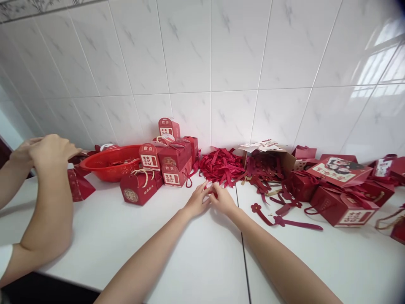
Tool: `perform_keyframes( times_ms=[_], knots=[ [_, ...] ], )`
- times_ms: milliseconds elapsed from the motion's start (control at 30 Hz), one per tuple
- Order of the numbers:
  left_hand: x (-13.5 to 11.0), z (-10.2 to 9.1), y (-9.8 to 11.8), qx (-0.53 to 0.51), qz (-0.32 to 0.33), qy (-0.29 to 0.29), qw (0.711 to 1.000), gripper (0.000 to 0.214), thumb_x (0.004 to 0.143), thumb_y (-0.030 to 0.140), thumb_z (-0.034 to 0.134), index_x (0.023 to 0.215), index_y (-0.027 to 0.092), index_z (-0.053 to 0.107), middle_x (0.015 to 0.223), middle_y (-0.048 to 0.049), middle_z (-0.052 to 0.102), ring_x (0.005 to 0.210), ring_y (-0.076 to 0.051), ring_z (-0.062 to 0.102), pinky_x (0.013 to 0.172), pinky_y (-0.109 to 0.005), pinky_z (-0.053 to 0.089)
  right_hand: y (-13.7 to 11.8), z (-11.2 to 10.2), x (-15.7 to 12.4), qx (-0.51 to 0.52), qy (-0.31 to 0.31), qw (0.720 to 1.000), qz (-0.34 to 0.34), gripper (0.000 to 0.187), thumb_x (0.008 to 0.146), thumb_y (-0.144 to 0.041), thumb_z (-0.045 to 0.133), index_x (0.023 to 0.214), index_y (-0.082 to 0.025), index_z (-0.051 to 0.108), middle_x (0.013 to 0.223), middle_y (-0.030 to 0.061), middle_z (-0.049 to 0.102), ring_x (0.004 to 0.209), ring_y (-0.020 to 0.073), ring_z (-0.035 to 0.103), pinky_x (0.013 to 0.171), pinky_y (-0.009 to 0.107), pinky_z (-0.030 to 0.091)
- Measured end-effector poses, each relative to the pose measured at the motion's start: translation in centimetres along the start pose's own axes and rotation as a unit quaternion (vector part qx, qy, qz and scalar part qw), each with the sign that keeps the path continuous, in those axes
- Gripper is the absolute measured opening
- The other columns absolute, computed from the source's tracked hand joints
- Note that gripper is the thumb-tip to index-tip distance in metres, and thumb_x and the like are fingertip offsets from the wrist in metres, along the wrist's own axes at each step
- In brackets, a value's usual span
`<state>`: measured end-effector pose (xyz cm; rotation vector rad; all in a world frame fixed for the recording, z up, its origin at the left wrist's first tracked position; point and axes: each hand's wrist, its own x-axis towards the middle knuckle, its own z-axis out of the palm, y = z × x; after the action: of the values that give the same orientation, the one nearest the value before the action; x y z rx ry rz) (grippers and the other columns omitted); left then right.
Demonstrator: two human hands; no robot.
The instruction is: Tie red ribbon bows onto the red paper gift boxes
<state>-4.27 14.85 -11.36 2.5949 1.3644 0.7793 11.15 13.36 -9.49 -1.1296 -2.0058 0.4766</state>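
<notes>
My left hand [196, 200] and my right hand [222, 197] meet over the white table [196, 261], fingertips pinched close together. Whatever lies between the fingers, if anything, is too small to make out; only a hint of red shows at the left fingertips. Just beyond them is a heap of dark red ribbons [221, 165]. A red gift box with a twisted cord handle [141, 186] stands to the left of my hands, beside a stack of similar boxes [175, 156]. Flower-ended red straps [297, 223] lie loose to the right of my right hand.
A co-worker's hands [50, 150] are raised at the far left near a dark red box [80, 183]. A red plastic basket [104, 171] stands by the tiled wall [190, 63]. An open carton [286, 162] spills straps; several red boxes [343, 207] crowd the right.
</notes>
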Motion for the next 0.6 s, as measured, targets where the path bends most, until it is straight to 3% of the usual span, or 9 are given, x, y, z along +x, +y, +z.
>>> perform_keyframes(
  times_ms=[100,167,300,400,500,600],
  knots=[
    [0.2,0.1,-0.2,-0.003,0.012,0.013,1.0,0.031,0.085,0.023,0.046,0.112,0.021,0.062,0.136,-0.0081,0.048,0.126,-0.026,0.04,0.104,-0.042,0.037,-1.1,-0.7,0.2,0.054,-0.002,0.998,0.008,0.022,0.073,-0.014,0.043,0.092,-0.019,0.053,0.07,-0.0017,0.057,0.063,0.0141,0.049,0.06,0.024,0.038],
    [0.3,0.1,-0.2,-0.005,0.009,0.024,1.0,0.027,0.086,0.024,0.044,0.103,0.021,0.065,0.124,-0.0077,0.057,0.119,-0.025,0.045,0.101,-0.042,0.039,-1.7,-1.7,0.4,0.094,-0.023,0.995,0.012,0.017,0.071,-0.014,0.046,0.085,-0.019,0.055,0.068,-0.0025,0.056,0.061,0.0124,0.049,0.059,0.023,0.038],
    [0.3,-0.2,-0.3,-0.008,-0.023,0.061,0.998,0.029,0.088,0.025,0.04,0.101,0.019,0.065,0.114,-0.0088,0.06,0.113,-0.025,0.049,0.099,-0.044,0.039,-3.1,-4.3,0.8,0.176,-0.074,0.981,0.036,0.009,0.069,-0.017,0.053,0.076,-0.018,0.059,0.062,-0.0031,0.055,0.052,0.0093,0.047,0.051,0.021,0.038],
    [0.3,-0.5,0.0,-0.011,-0.038,0.084,0.996,0.029,0.089,0.025,0.037,0.098,0.018,0.064,0.11,-0.0092,0.061,0.109,-0.024,0.05,0.099,-0.043,0.039,-4.3,-6.7,0.9,0.24,-0.078,0.966,0.047,0.011,0.071,-0.023,0.056,0.079,-0.017,0.059,0.06,-0.0038,0.052,0.049,0.0084,0.047,0.048,0.021,0.039],
    [0.3,-0.7,0.2,-0.017,-0.03,0.093,0.995,0.032,0.092,0.025,0.032,0.099,0.018,0.062,0.107,-0.0078,0.062,0.105,-0.021,0.052,0.098,-0.039,0.04,-5.7,-9.6,0.8,0.308,-0.036,0.95,0.041,0.016,0.074,-0.03,0.058,0.085,-0.017,0.058,0.063,-0.0041,0.053,0.052,0.0078,0.049,0.052,0.022,0.041],
    [0.4,-0.5,0.3,-0.017,-0.03,0.097,0.995,0.033,0.092,0.024,0.03,0.102,0.017,0.061,0.107,-0.0087,0.061,0.105,-0.021,0.052,0.097,-0.038,0.04,-7.1,-13.0,0.1,0.43,0.061,0.9,0.037,0.017,0.07,-0.027,0.065,0.083,-0.018,0.06,0.064,-0.0043,0.054,0.054,0.0075,0.052,0.056,0.023,0.044]
  ],
)
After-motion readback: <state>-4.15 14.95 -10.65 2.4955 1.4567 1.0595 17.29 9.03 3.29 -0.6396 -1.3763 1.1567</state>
